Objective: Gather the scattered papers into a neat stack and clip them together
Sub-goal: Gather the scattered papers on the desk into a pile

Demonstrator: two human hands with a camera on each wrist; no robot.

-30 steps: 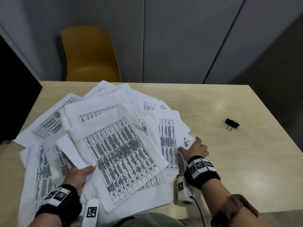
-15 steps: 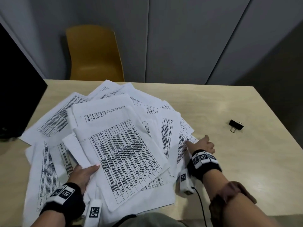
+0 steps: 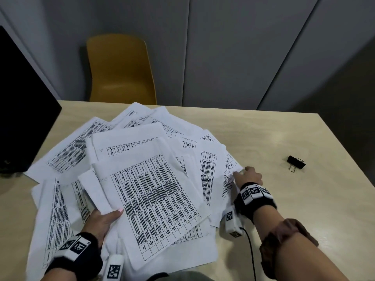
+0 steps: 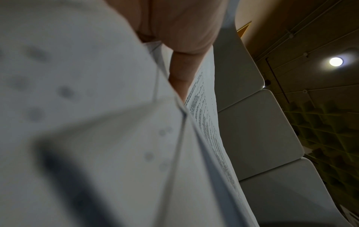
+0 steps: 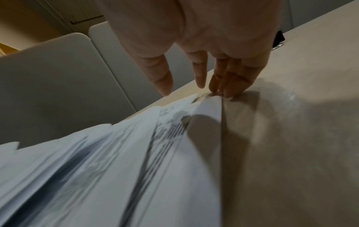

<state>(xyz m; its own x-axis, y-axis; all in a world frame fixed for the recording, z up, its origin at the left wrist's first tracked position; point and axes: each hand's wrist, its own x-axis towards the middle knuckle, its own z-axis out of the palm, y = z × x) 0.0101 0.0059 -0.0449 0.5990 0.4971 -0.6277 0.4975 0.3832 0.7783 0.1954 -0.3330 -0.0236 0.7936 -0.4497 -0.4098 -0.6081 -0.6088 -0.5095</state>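
Several printed sheets, the papers (image 3: 154, 199), lie fanned and overlapping across the left half of the table. My left hand (image 3: 105, 218) holds the near edge of the pile, thumb on top of the front sheet and fingers hidden beneath; in the left wrist view a finger (image 4: 180, 73) lies between the sheets (image 4: 97, 122). My right hand (image 3: 243, 175) is at the pile's right edge, its straight fingertips (image 5: 219, 90) touching the table at a sheet's corner (image 5: 209, 106). A black binder clip (image 3: 296, 162) lies alone on the table, to the right of that hand.
The light wooden table (image 3: 294, 209) is bare on its right half apart from the clip. A yellow chair (image 3: 119, 69) stands behind the far edge. A dark screen (image 3: 20, 128) borders the left side. A cable (image 3: 250, 252) runs from my right wrist.
My right hand has slid a little away from me along the pile's right edge, and the sheets there have shifted slightly. My left hand keeps its hold.
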